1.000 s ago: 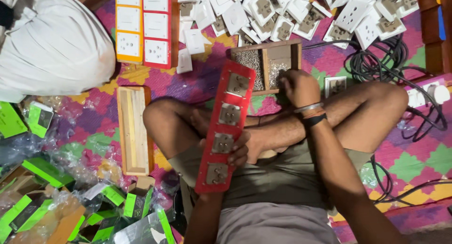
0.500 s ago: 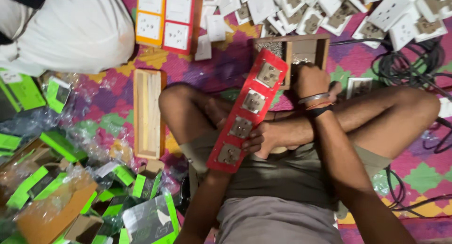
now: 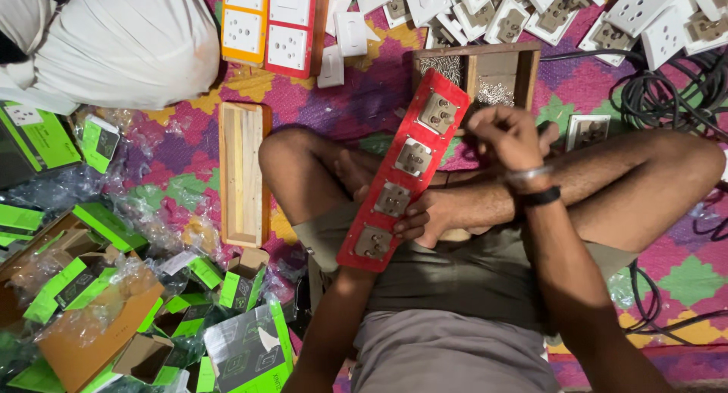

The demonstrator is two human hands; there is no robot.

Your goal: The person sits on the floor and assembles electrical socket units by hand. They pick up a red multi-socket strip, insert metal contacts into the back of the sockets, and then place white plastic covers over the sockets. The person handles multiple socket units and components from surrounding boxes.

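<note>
Head view, from the left edge across: green cartons (image 3: 72, 283) and crinkled clear wrappers (image 3: 144, 211) lie heaped on a patterned mat (image 3: 356, 97), with a bulging white sack (image 3: 114, 44) above them. Just right of the heap a narrow empty wooden tray (image 3: 243, 173) lies lengthwise, and above it sit an orange board (image 3: 244, 21) and a red one, each fitted with white sockets.

In the middle, a long red switchboard plate (image 3: 403, 169) rests tilted across the person's crossed legs, its lower end on the lap and its upper end reaching a wooden compartment box (image 3: 474, 74) of small screws. Four sockets are set in the plate, backs up. The left hand (image 3: 425, 222) clasps the plate's right edge near the lower sockets, fingers curled around it.

The right hand (image 3: 512, 139) hovers beside the plate's upper end, just in front of the box, fingers pinched together; whether something small sits between them cannot be made out. A dark band and a metal bangle circle that wrist.

Further right, a pile of loose white sockets (image 3: 576, 14) spreads along the top, and black cable (image 3: 682, 82) coils at the far edge.
</note>
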